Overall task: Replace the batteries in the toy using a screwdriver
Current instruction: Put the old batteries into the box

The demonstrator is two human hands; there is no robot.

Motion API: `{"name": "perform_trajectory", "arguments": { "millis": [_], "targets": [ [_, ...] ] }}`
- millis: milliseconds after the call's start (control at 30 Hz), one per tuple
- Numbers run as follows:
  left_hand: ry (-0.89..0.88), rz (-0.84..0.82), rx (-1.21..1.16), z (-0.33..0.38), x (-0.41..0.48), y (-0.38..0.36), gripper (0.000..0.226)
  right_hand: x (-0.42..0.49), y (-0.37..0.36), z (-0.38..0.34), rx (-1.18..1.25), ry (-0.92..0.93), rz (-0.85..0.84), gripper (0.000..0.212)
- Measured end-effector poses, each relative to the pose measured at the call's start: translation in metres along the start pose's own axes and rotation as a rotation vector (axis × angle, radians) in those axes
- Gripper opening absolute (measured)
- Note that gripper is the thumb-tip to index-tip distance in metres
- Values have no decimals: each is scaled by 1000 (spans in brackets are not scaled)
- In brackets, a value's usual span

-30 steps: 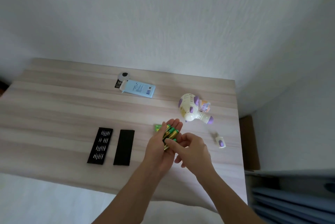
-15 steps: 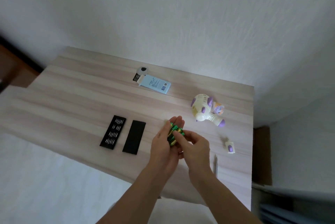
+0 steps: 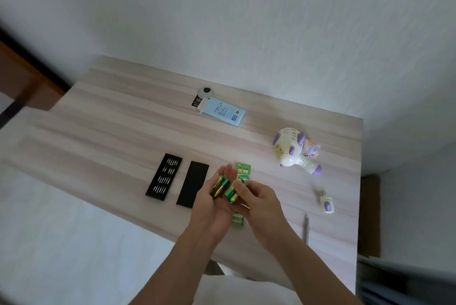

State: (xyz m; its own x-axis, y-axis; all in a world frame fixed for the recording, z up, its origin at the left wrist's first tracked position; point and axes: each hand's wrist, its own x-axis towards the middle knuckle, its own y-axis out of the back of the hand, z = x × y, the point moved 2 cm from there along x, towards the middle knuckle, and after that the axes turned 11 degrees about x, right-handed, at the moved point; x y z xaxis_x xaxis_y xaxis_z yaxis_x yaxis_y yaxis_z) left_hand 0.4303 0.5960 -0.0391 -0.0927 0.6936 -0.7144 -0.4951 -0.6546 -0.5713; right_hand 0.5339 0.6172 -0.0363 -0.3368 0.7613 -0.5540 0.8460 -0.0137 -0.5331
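My left hand (image 3: 212,202) lies palm up over the table's front part, cupping several green-and-gold batteries (image 3: 220,185). My right hand (image 3: 259,202) pinches one battery (image 3: 233,192) with thumb and forefinger over that palm. A green battery pack (image 3: 243,170) lies on the table just beyond the hands, and another battery (image 3: 237,220) shows on the table under them. The white-and-purple toy (image 3: 294,150) lies on its side at the right. Its small cover (image 3: 327,204) rests nearer the right edge. The thin screwdriver (image 3: 306,228) lies in front of the cover.
A black bit tray (image 3: 164,176) and its black lid (image 3: 193,184) lie left of my hands. A pale blue box (image 3: 222,111) and a small round object (image 3: 206,91) sit at the back of the wooden table (image 3: 111,132). The table's right edge is close to the toy.
The view has swung, so everything sits further right. My hands have spread slightly, the left palm is flatter and the battery pack now shows beyond them.
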Motion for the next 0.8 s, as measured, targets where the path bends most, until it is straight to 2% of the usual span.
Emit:
{"name": "perform_trajectory", "arguments": {
  "millis": [100, 267, 367, 467, 533, 733, 800],
  "targets": [
    [87, -41, 27, 18, 12, 5, 34, 10, -14, -4, 264, -135, -50, 34],
    [192, -52, 92, 64, 39, 20, 32, 35, -42, -3, 378, -191, -27, 33],
    [214, -45, 186, 97, 55, 30, 27, 53, -63, 4, 376, -201, 6, 22],
    [251, -2, 276, 128, 73, 43, 22, 76, -86, 14, 350, -210, 23, 24],
    [275, 29, 290, 145, 88, 56, 28, 93, -97, 21, 353, -205, 38, 26],
    [322, 119, 284, 190, 118, 72, 21, 150, -107, 33, 279, -135, 219, 7],
    [331, 122, 304, 202, 127, 76, 17, 170, -103, 27, 185, -124, 266, 9]
  ]
}}
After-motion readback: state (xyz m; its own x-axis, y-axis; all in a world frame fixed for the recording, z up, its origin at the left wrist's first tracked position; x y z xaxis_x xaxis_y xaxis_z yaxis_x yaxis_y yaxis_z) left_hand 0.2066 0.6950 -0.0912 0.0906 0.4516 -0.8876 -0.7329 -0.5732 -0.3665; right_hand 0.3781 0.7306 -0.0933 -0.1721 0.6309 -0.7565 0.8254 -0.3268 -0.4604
